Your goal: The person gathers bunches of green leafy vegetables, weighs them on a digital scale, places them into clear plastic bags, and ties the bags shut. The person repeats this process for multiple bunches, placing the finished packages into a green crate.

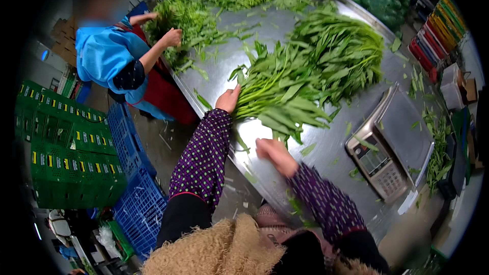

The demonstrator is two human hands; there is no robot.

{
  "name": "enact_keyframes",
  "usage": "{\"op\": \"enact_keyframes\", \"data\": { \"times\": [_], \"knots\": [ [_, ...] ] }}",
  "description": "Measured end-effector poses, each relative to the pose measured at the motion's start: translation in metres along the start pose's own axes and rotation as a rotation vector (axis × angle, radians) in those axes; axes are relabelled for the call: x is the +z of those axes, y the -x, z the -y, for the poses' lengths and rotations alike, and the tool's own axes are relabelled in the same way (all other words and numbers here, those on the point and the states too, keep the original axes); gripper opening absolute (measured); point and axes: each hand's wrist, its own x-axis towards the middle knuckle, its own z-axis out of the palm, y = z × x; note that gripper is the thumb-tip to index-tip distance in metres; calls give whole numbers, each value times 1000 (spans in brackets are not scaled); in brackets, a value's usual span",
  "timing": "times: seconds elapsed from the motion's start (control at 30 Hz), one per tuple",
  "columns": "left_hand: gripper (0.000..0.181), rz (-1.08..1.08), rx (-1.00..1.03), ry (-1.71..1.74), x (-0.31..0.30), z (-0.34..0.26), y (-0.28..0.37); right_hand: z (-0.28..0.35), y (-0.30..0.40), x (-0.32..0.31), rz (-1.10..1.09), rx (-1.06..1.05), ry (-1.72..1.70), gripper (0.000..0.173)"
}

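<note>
A bunch of long-leaved greens, probably water spinach, lies on the stainless steel table in front of me. At its stem ends, my left hand grips the bunch, the thumb uppermost and the other fingers hidden. My right hand is blurred by motion just below the bunch's drooping leaves, its fingers curled; whether it holds anything is unclear. Beyond the bunch, and touching it, rests a larger pile of the same greens, stems mostly to the right.
A digital scale sits at the right. Across the left corner, a co-worker in a blue smock handles loose greens. Green crates and blue plastic pallets stand on the left. Colored crates are stacked far right.
</note>
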Motion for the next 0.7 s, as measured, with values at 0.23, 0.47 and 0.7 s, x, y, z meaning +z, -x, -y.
{"op": "enact_keyframes", "data": {
  "times": [0.23, 0.47, 0.7],
  "knots": [
    [50, 82, -61, 338, 42, -20, 103, 44, -58, 40, -425, -254, -328, 36],
    [36, 232, -113, 723, 50, -54, 154, 19, -25, -5, -547, -159, 29, 57],
    [35, 312, -170, 1106, 27, -110, 167, 77, 6, -20, -316, -111, -432, 31]
  ]
}}
